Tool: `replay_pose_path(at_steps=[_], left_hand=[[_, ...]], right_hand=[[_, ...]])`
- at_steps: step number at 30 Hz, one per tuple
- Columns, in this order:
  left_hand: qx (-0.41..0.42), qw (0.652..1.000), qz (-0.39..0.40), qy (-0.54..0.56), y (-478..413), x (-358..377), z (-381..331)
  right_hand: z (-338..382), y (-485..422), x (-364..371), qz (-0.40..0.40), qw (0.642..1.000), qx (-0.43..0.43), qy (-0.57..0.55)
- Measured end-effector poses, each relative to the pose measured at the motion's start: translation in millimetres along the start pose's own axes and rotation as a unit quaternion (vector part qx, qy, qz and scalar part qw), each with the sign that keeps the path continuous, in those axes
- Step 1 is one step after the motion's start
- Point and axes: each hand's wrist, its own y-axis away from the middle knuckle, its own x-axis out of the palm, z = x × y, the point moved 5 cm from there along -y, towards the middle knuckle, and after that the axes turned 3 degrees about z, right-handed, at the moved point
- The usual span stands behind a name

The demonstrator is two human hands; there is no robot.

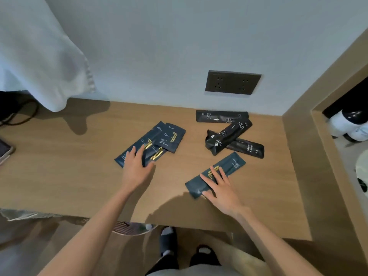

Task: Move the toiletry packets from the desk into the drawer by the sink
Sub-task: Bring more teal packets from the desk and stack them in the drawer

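Pressing flat, my left hand [137, 166] lies with fingers apart on a pile of navy packets [153, 143] mid-desk [59, 166], thumb tucked at a packet's edge. My right hand [221, 188] rests spread on a lone navy packet [216, 174] nearer the front edge. Three black toothbrush packets [229, 132] lie crossed by the wall under the socket [233, 82].

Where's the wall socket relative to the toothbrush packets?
Head view, right of centre: the wall socket sits on the wall directly above the toothbrush packets at the desk's back edge.
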Motion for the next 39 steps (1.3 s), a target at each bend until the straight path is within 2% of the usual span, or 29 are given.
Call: replay_pose_path(at_steps=[6, 11, 15, 19, 26, 29, 34, 39], left_hand=[[-0.017, 0.988, 0.067, -0.135, -44, 6, 10], [-0.004, 0.994, 0.020, -0.112, -55, -3, 10], [-0.021, 0.994, 0.036, -0.100, -57, -5, 15], [-0.018, 0.997, 0.076, -0.015, -53, -4, 19], [-0.010, 0.994, 0.098, 0.040, -23, -3, 13], [-0.022, 0.988, 0.094, 0.116, -5, -10, 8], [0.013, 0.976, 0.061, 0.208, 18, -38, -17], [0.078, 0.959, 0.083, 0.261, 47, -54, -62]], right_hand=[[12, 7, -6, -0.007, 0.999, 0.023, 0.042], [12, -2, -18, 0.018, 0.999, 0.034, 0.037], [12, -11, -28, 0.023, 0.999, 0.046, 0.013], [14, -16, -33, 0.022, 0.997, 0.065, 0.019], [9, -14, -26, 0.024, 0.988, 0.145, -0.054], [9, -5, -21, -0.005, 0.980, 0.164, -0.114], [12, 19, -17, -0.060, 0.961, 0.181, -0.199], [12, 55, -40, -0.160, 0.914, 0.173, -0.330]])
